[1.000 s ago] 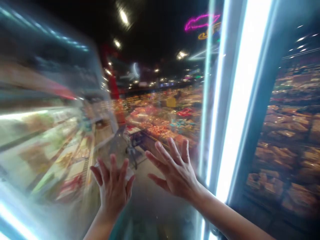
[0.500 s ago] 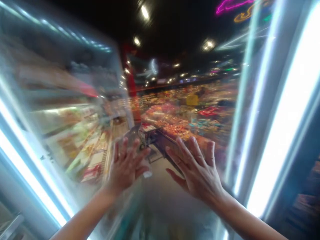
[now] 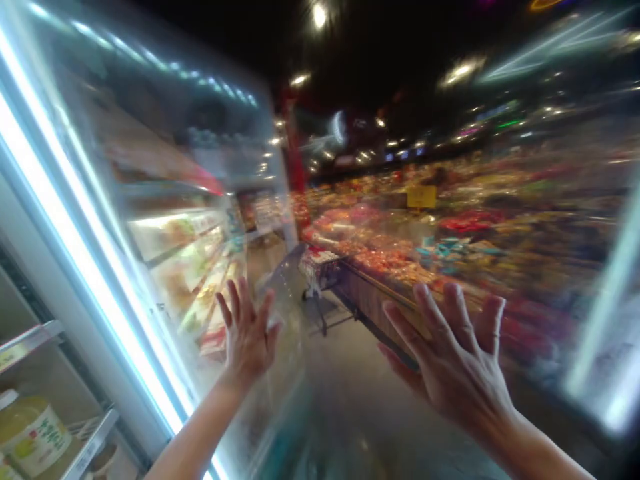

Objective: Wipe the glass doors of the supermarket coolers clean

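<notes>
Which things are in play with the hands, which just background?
In play:
left hand, spread, something pale by its thumb
right hand, spread
glass panel by the left hand; contact unclear

Background:
shopping cart
yellow sign
labelled bottle on the lower-left shelf
blurred goods display

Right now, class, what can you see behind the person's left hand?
Past the left hand, a blurred whitish item shows near the thumb, with stocked display shelves beyond. The palm and whatever it covers are hidden.
</notes>
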### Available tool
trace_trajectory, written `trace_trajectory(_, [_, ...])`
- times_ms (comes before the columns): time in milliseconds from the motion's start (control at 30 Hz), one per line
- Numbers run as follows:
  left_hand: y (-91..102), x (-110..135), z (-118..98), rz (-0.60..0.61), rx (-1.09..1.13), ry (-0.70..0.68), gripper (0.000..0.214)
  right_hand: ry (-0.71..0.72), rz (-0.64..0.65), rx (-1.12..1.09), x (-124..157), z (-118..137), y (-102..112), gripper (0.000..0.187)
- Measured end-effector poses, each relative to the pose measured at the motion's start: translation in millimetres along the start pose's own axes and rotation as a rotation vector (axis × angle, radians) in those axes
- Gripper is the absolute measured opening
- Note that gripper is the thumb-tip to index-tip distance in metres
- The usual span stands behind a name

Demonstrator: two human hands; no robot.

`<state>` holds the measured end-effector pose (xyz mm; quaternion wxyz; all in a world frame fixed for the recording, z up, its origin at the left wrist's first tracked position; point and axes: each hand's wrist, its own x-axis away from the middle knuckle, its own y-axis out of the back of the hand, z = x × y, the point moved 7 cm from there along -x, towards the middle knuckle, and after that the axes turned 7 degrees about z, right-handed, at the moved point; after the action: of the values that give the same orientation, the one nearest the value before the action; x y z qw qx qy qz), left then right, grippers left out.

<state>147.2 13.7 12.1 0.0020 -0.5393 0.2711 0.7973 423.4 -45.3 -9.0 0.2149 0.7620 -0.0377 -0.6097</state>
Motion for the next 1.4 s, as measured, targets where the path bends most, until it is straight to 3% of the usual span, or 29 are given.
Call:
trace_trajectory(67, [-3.2, 12.8, 10.5, 0.050, -0.004, -0.078, 0.081, 0.009, 0.001, -0.006, -7.9, 15.2, -4.6, 0.080])
trace_trajectory(100, [-1.8, 15.3, 24.7, 0.047, -0.002, -0.049, 0.079, 0.010, -0.002, -0.007, -12.2, 21.9, -6.6, 0.080])
trace_trajectory(200, [10.5, 16.2, 86.4, -0.045, 0.018, 0.224, 0.069, 0.007, -0.010, -0.006, -23.7, 36.2, -12.4, 0.081])
trace_trajectory(267, [14.3, 23.4, 110.5, -0.076, 0.031, 0.323, 0.067, -0.021, 0.004, -0.007, -28.9, 39.4, -17.4, 0.081])
trace_trajectory(433, [6.8, 48.4, 109.3, -0.027, 0.033, 0.200, 0.073, -0.075, -0.026, 0.018, -29.8, 36.6, -23.8, 0.080])
trace_trajectory(633, [17.3, 25.9, 155.7, -0.092, 0.055, 0.321, 0.069, -0.089, -0.046, 0.025, -24.0, 29.4, -27.8, 0.078])
trace_trajectory(800, [9.8, 29.3, 133.5, -0.043, 0.079, 0.161, 0.075, -0.102, -0.026, 0.064, -23.9, 28.4, -29.0, 0.082])
trace_trajectory(967, [16.4, -7.9, 118.4, -0.106, 0.067, 0.224, 0.073, -0.080, 0.006, 0.104, -23.7, 32.0, -25.5, 0.088])
trace_trajectory(1033, [10.7, -11.9, 88.5, -0.100, 0.035, 0.111, 0.077, -0.084, -0.007, 0.107, -23.1, 30.4, -21.4, 0.089])
trace_trajectory(1133, [0.5, -18.2, 31.6, -0.048, -0.005, -0.188, 0.081, -0.078, -0.020, 0.112, -26.7, 23.5, -13.1, 0.089])
trace_trajectory(1167, [2.0, -27.0, 20.9, -0.055, 0.008, -0.205, 0.081, -0.072, -0.019, 0.115, -29.3, 20.3, -9.9, 0.089])
trace_trajectory(1300, [14.1, -74.9, 7.0, -0.102, 0.125, 0.057, 0.079, -0.042, -0.012, 0.128, -41.0, 8.1, 2.8, 0.095])
trace_trajectory(1333, [13.3, -79.4, -2.7, -0.096, 0.125, 0.058, 0.079, -0.041, -0.004, 0.127, -42.6, 5.2, 5.1, 0.096])
trace_trajectory(1400, [7.1, -77.4, -32.0, -0.065, 0.078, -0.072, 0.080, -0.034, 0.015, 0.123, -43.8, -0.7, 9.1, 0.097])
